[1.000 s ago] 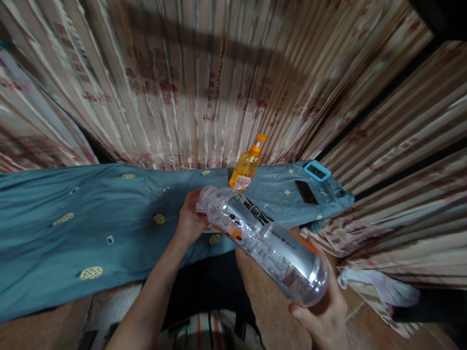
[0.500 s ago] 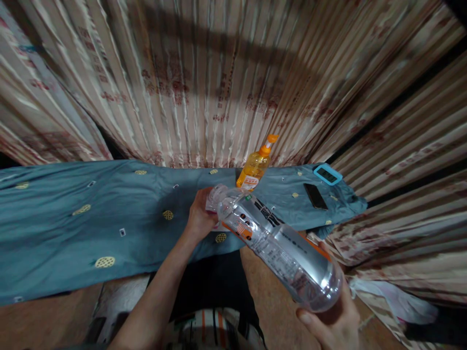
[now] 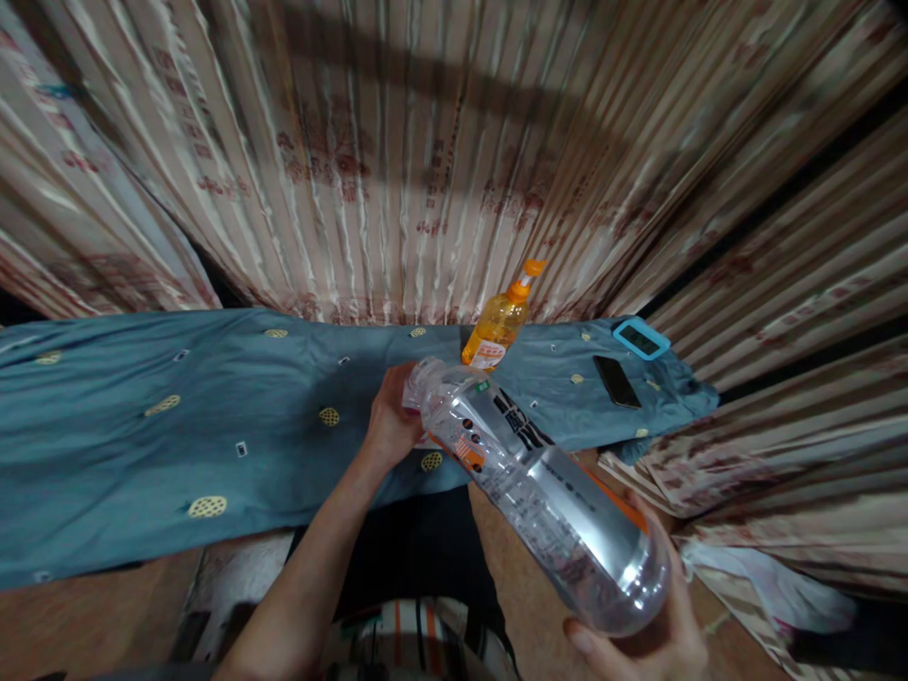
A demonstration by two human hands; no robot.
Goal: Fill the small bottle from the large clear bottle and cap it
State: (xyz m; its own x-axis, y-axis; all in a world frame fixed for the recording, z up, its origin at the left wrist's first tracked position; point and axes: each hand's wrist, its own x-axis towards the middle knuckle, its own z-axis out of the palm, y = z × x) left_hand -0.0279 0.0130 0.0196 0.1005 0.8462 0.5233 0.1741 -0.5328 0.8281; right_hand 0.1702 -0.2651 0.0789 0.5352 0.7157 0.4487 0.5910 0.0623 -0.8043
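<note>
A large clear plastic bottle (image 3: 546, 492) with a silver and orange label lies aslant in front of me. My right hand (image 3: 649, 624) grips it around the base, close to the camera, and its neck points down and left. At the neck, my left hand (image 3: 393, 421) is closed around a small clear cup (image 3: 411, 395) with a hint of pink, mostly hidden by the fingers and bottle. Whether any liquid flows between them cannot be made out. Just behind the bottle's shoulder, an orange pump bottle (image 3: 493, 331) stands on the cloth-covered table.
A teal cloth with yellow pineapple prints (image 3: 270, 445) covers the long narrow table. On its right end lie a dark phone (image 3: 616, 381) and a blue-framed digital clock (image 3: 640, 338). Patterned curtains (image 3: 397, 170) hang behind and to the right. A white plastic bag (image 3: 777, 586) is at lower right.
The base of the large bottle and my right hand have come slightly lower. My left hand stays at the bottle's neck, still closed.
</note>
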